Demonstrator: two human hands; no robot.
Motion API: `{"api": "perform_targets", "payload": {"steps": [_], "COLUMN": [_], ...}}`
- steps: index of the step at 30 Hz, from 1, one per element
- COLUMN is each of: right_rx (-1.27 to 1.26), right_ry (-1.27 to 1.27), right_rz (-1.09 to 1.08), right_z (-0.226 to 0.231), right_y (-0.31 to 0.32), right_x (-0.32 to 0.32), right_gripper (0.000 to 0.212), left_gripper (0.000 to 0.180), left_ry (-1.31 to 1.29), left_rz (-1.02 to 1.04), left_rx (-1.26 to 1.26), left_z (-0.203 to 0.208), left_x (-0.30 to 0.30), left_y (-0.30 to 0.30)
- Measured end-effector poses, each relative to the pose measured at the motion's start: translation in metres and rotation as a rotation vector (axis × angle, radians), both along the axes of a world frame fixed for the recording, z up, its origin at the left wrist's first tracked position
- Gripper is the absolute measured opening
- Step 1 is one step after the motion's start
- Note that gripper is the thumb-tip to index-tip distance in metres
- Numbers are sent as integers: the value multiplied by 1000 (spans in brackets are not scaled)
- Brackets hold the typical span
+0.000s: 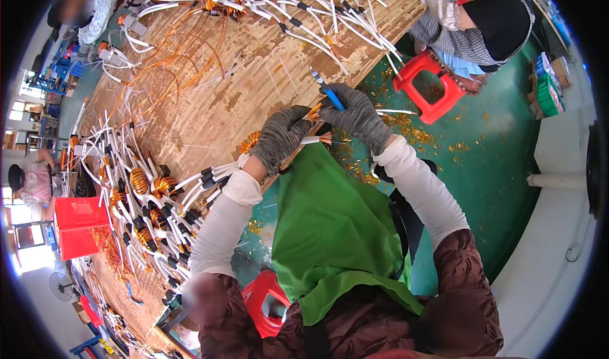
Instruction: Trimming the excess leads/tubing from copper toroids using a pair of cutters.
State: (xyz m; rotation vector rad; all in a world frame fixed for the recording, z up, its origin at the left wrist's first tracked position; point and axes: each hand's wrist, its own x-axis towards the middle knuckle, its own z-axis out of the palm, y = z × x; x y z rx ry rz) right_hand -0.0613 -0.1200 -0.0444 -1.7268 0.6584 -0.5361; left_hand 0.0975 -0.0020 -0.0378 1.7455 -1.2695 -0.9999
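Coil pile (149, 194): copper coils with white leads, heaped along workbench (209, 99) left edge.
Left hand (282, 137): grey glove, closed around copper coil (250, 142) at bench's near edge.
Right hand (358, 114): grey glove, gripping blue-handled tool (330, 94), tip at lead.

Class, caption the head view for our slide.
Grey-gloved left hand grips copper coil wires; right hand holds blue-handled tool.

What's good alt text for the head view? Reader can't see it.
Two grey-gloved hands meet over the edge of a worn wooden table: the left hand holds a copper wire coil with white leads, and the right hand holds a blue-handled tool to it. Piles of similar coils cover the table; a green apron lies below.
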Motion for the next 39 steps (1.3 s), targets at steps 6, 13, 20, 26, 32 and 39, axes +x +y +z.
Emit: {"api": "perform_targets", "payload": {"steps": [6,13,20,26,32,39], "right_rx": [-81,-163,-242,-2,239,-33], "right_ry": [80,74,240,150,92,238], "right_rz": [-1,-12,-89,7,264,658], "right_z": [3,9,18,22,36,48], "right_y": [-3,2,13,4,-25,-50], "right_x": [7,9,13,9,9,28], "right_gripper": [43,44,39,38,33,35], "left_gripper": [28,29,25,26,27,32], "left_ry": [21,36,89,89,85,256], "left_rz": [28,50,134,81,-8,-125], "left_rx": [-89,-55,-155,-103,-120,-44], "left_z": [-8,2,-4,-3,-1,16], "left_x": [-2,-5,-14,-9,-4,6], "left_y": [-2,-1,2,5,7,4]}}
